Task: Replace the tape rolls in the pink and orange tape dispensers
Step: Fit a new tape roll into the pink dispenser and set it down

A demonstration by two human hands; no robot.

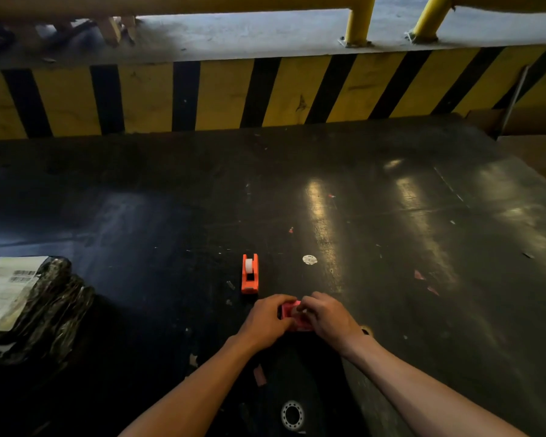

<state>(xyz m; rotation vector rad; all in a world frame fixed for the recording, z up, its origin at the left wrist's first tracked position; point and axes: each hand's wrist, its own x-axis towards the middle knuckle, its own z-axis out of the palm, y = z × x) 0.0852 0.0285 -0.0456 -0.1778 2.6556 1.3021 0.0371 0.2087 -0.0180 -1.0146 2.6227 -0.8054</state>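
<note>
The pink tape dispenser [290, 314] sits low on the dark table [391, 247], mostly covered by both hands. My left hand [265, 323] grips its left side, and my right hand [325, 316] pinches its top and right side. Whether a roll is inside it is hidden by the fingers. The orange tape dispenser [249, 274] stands on the table just beyond my left hand, apart from it, with a white tape roll [249, 266] seated in its cradle.
A black plastic-wrapped parcel [44, 304] with a white shipping label lies at the left edge. A round white sticker [309, 259] and small paper scraps dot the table. A yellow-and-black striped barrier [265, 93] runs along the far side. A ring-shaped object [292, 415] lies near the front edge.
</note>
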